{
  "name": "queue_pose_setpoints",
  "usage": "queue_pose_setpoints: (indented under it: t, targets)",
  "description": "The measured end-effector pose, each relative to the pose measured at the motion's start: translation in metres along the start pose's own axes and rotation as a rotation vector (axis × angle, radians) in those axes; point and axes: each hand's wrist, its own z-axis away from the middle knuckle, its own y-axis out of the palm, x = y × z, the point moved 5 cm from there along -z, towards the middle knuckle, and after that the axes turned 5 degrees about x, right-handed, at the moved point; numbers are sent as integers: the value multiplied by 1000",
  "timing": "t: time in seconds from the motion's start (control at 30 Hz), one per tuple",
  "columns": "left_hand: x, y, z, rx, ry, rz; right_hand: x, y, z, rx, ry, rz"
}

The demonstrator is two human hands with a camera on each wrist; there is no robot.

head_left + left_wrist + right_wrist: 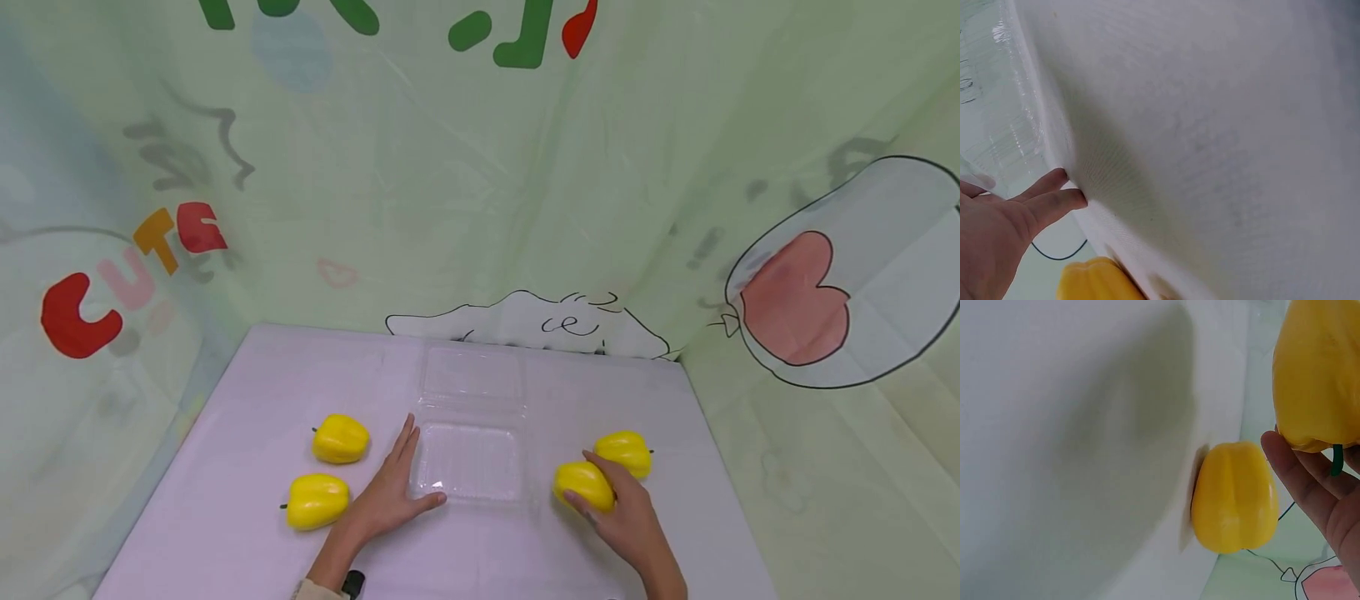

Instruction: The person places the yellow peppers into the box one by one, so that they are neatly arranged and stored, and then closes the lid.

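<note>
My right hand [628, 515] grips a yellow bell pepper [582, 485] from its stem end; the right wrist view shows the held pepper [1317, 375] raised off the table, its green stem toward the palm. Just behind it lies another yellow pepper [624, 452], on the table at the right. A clear plastic clamshell box [468, 460] stands mid-table with its lid [471, 375] folded back toward the wall. My left hand [392, 493] is at the box's left side, fingers straight and thumb spread along the front edge.
Two more yellow peppers, a rear one [341, 439] and a front one [318, 501], lie left of my left hand. The pale table [247, 400] is bounded by printed cloth walls [465, 183] at the back and both sides.
</note>
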Motion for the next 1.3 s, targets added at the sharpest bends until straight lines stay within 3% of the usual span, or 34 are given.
queue_pose_setpoints:
  t: [0.67,1.3]
  targets:
    - [2,-1,1,3,-6,19,41,17,-19,28,-76,-49]
    - [2,0,1,-1,-19,10,63,39,-29,70,-113,-74]
